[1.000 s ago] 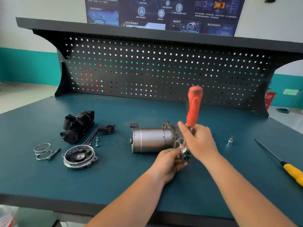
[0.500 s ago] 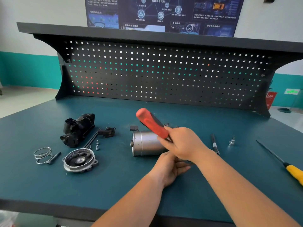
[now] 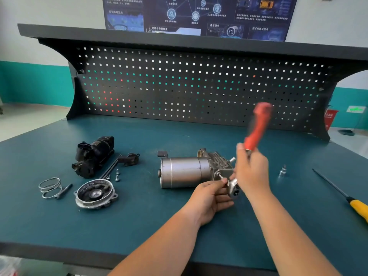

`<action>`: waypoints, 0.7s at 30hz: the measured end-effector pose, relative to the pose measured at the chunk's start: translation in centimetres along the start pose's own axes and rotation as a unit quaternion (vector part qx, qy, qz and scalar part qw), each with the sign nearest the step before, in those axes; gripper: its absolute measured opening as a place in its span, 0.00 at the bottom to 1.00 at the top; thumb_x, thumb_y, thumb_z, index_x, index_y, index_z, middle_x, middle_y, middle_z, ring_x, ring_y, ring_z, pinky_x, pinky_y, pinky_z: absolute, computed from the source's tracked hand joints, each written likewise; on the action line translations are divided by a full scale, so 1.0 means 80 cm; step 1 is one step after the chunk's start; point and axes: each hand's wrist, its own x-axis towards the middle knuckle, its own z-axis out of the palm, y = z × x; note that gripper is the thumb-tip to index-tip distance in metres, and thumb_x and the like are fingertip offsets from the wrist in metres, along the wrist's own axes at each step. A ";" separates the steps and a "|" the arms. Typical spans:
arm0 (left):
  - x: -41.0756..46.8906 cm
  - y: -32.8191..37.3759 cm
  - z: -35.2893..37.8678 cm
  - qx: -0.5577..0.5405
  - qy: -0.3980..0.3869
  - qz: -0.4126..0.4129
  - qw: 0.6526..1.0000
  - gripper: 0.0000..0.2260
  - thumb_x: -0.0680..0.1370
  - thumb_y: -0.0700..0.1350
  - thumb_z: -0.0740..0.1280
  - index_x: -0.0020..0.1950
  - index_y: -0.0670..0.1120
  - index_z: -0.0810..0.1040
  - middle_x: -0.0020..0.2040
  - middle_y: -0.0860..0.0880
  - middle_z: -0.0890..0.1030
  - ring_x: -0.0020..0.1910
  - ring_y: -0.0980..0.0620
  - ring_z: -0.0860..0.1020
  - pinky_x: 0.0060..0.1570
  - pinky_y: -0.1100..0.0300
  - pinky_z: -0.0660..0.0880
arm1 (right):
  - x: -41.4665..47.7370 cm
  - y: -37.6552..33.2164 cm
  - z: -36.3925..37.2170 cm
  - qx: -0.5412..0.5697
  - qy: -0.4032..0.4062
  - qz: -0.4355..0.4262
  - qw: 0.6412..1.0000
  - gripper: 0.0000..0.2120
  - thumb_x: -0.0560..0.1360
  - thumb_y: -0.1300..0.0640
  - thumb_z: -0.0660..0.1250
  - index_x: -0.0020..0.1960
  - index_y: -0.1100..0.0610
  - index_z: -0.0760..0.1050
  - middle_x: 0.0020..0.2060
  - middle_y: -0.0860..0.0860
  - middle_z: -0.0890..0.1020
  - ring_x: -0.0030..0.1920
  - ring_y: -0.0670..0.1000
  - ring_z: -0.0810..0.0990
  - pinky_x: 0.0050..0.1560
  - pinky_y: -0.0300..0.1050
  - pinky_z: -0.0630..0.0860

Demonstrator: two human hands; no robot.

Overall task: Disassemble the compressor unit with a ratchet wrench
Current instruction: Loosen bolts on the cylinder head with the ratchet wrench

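Bearing the compressor unit (image 3: pixel 185 172) is a workbench (image 3: pixel 139 232) (teal, pegboard (image 3: pixel 199 86) behind).

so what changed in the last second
The right hand swung the ratchet wrench down to the left over the compressor unit, then back up, leaning right. The left hand stayed on its head; compressor unit, end cap and screwdriver have not moved.

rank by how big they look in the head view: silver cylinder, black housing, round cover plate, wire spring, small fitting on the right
1. silver cylinder
2. black housing and round cover plate, near alike; the plate lies nearer, so unranked
3. wire spring
4. small fitting
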 end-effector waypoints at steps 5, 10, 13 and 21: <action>-0.002 0.002 -0.003 0.004 -0.015 0.007 1.000 0.12 0.80 0.39 0.59 0.44 0.46 0.81 0.39 0.49 0.84 0.38 0.55 0.82 0.37 0.61 0.79 | -0.021 -0.039 0.031 -0.232 -0.129 -0.399 0.877 0.11 0.69 0.49 0.58 0.34 0.54 0.73 0.21 0.49 0.75 0.21 0.54 0.74 0.24 0.35 0.56; 0.000 0.003 -0.001 0.016 0.004 -0.013 1.000 0.14 0.81 0.47 0.60 0.41 0.45 0.81 0.35 0.49 0.84 0.32 0.55 0.82 0.29 0.65 0.77 | -0.013 -0.019 0.012 0.050 0.103 0.052 0.992 0.17 0.75 0.46 0.58 0.31 0.53 0.66 0.20 0.46 0.68 0.20 0.49 0.69 0.24 0.42 0.64; 0.002 0.004 -0.001 0.021 0.007 -0.016 1.000 0.15 0.81 0.50 0.59 0.44 0.43 0.79 0.37 0.47 0.84 0.32 0.53 0.83 0.26 0.66 0.75 | -0.018 0.004 0.005 0.270 0.224 0.306 0.885 0.16 0.79 0.51 0.56 0.35 0.57 0.66 0.16 0.47 0.67 0.16 0.47 0.69 0.21 0.37 0.68; 0.000 0.004 -0.013 -0.028 0.013 -0.020 0.999 0.13 0.79 0.38 0.58 0.39 0.44 0.79 0.31 0.50 0.81 0.29 0.56 0.80 0.27 0.64 0.76 | -0.029 -0.043 0.040 -0.200 -0.098 -0.287 0.931 0.09 0.70 0.52 0.65 0.35 0.57 0.74 0.22 0.50 0.76 0.23 0.54 0.75 0.26 0.39 0.59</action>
